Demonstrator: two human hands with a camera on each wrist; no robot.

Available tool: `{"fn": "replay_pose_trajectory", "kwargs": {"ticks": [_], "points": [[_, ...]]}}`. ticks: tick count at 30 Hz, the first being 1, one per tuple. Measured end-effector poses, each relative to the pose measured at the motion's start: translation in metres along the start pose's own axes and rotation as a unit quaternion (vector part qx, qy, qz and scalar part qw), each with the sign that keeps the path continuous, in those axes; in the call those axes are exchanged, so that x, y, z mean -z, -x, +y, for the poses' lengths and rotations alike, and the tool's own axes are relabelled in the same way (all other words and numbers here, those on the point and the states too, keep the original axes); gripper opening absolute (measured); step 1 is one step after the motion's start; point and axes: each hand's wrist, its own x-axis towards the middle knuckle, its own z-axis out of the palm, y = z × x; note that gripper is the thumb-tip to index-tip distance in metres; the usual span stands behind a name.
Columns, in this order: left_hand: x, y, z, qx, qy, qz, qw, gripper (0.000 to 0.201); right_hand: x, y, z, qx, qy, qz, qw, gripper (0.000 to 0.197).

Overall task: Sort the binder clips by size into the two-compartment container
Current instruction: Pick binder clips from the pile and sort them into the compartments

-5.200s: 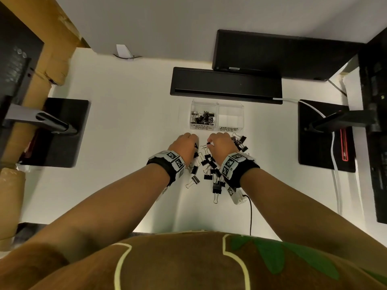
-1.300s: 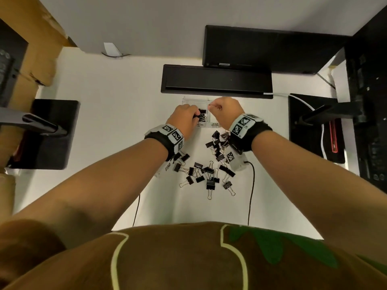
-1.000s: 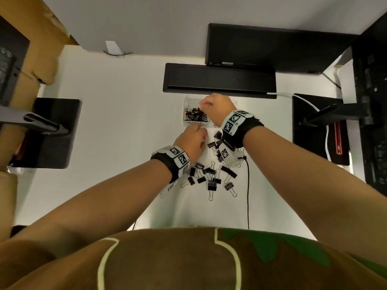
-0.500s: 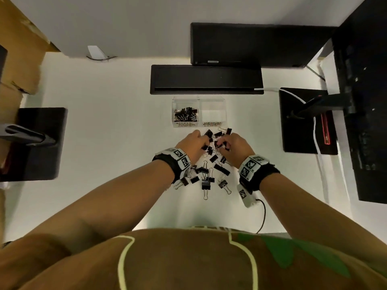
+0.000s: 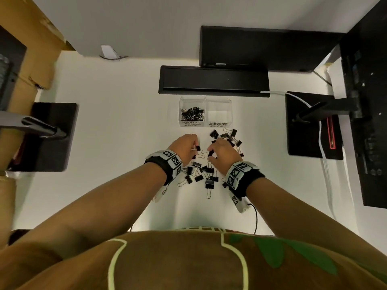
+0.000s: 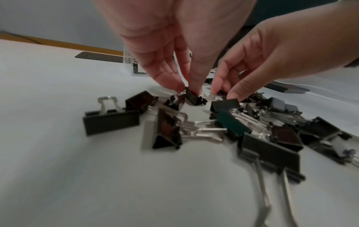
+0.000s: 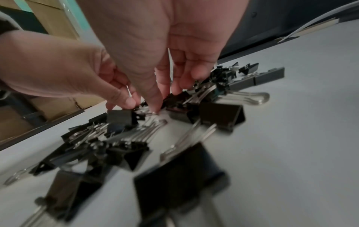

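White desk (image 5: 117,126), monitor stand bases left and right, black bar at the back. Clear two-compartment container (image 5: 205,111) sits just in front of that bar. Left compartment, labelled small binder clips, holds a heap of small clips (image 5: 192,114); right compartment, labelled medium, looks empty.

Change vs a second ago: both hands were up at the container, the right hand over it; now both are back down on the loose binder clip pile (image 5: 206,174) between container and torso. A drop-off cycle is judged finished and a fresh pick started.

Left hand (image 5: 185,147): thumb and fingertips pinched on a small black clip (image 6: 194,99), seen closely in the left wrist view; clip at desk level, lift-off cannot be told. Right hand (image 5: 224,152): fingers curled down onto a clip (image 5: 210,153) at the pile's top edge; fingertips are on it, but a firm grip cannot be confirmed through the blur.

Pile remaining: many clips, mostly the bigger size, some tangled by their wire handles. More are scattered just in front of the container (image 5: 227,136).

Judgement: small sorting well along, medium not started. Tangled handles may drag neighbours along on lift.
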Motion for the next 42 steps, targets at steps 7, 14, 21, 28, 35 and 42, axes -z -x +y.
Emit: {"fn": "replay_pose_trajectory", "kwargs": {"ticks": [7, 14, 21, 28, 35, 42], "points": [[-0.006, 0.003, 0.002, 0.002, -0.046, -0.022, 0.999, 0.037, -0.001, 0.003, -0.006, -0.008, -0.067, 0.015, 0.998, 0.022], [-0.008, 0.002, 0.002, -0.019, -0.08, 0.01, 0.997, 0.02, 0.026, 0.006, 0.017, -0.163, -0.337, 0.117, 0.92, 0.019], [-0.003, 0.003, 0.015, 0.009, 0.043, 0.045, 0.998, 0.008, 0.042, -0.001, 0.037, -0.209, -0.365, 0.126, 0.899, 0.017], [-0.005, -0.004, 0.028, 0.019, 0.04, 0.008, 0.999, 0.027, 0.027, -0.001, 0.031, -0.172, -0.139, 0.085, 0.972, 0.018], [-0.015, -0.01, 0.029, -0.041, -0.068, -0.029, 0.996, 0.022, 0.031, 0.003, 0.03, -0.148, -0.138, 0.08, 0.976, 0.012], [-0.019, -0.011, 0.032, -0.055, -0.133, -0.041, 0.989, 0.027, 0.038, -0.022, 0.009, -0.062, -0.073, 0.042, 0.995, 0.025]]}}
